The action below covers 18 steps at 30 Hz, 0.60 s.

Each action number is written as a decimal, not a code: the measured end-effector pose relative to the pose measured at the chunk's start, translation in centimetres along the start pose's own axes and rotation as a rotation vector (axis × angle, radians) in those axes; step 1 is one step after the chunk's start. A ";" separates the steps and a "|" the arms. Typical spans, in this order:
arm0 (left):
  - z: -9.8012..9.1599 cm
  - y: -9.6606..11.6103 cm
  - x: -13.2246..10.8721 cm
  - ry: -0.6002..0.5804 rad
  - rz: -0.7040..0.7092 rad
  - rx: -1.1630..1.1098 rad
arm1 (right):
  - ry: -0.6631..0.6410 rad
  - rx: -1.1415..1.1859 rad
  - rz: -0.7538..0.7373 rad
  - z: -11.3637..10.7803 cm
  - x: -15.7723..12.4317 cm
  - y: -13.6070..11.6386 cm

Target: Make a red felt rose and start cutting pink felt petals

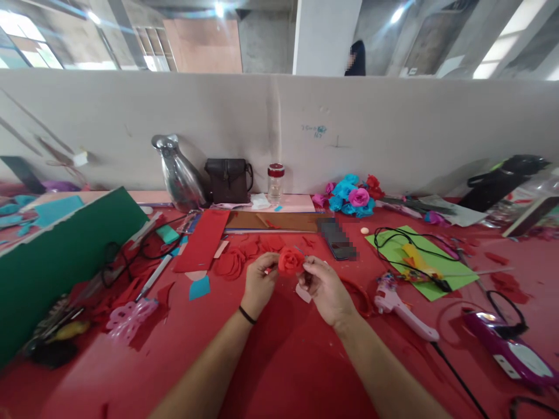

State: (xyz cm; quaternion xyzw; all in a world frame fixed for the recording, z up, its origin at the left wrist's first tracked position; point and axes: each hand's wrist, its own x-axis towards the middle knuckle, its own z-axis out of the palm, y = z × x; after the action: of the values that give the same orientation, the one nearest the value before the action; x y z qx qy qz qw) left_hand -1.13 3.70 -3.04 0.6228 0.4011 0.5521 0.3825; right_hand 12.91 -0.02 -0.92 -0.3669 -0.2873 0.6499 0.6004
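Observation:
Between my two hands a red paper rose [290,260] is held up above the red table [283,361]. The fingers of my left hand [262,280] are closed on its left edge. On the other side my right hand [324,285] pinches the flower's right edge. A thin dark tip shows just above the right fingers; I cannot make out what it is. Behind my left hand lie several red petal pieces [230,263]. A small pale pink scrap [303,293] rests beneath the right fingers.
To the right lie a pink glue gun [404,311], a green sheet [452,279] with cables and a purple power strip [510,346]. A phone [336,237], a finished flower bunch [354,195], a glass jar [275,185] and a metal jug [179,174] stand farther back. A green board [74,262] borders the left.

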 end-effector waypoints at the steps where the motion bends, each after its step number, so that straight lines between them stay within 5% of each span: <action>1: 0.0 0.0 0.0 0.021 0.004 0.024 | 0.014 -0.024 -0.032 -0.1 0.0 0.0; 12: 0.4 -0.2 -0.4 0.149 -0.046 0.060 | 0.198 -0.127 -0.204 -0.1 0.1 0.9; 18: 0.7 -0.4 -0.7 0.126 -0.076 -0.022 | 0.133 -0.197 -0.189 0.0 -0.1 0.7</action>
State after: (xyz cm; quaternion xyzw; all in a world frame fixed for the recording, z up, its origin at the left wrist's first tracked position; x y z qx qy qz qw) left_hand -0.49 3.21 -3.69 0.5669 0.4417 0.5796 0.3842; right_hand 12.57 -0.23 -1.48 -0.4379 -0.3424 0.5334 0.6376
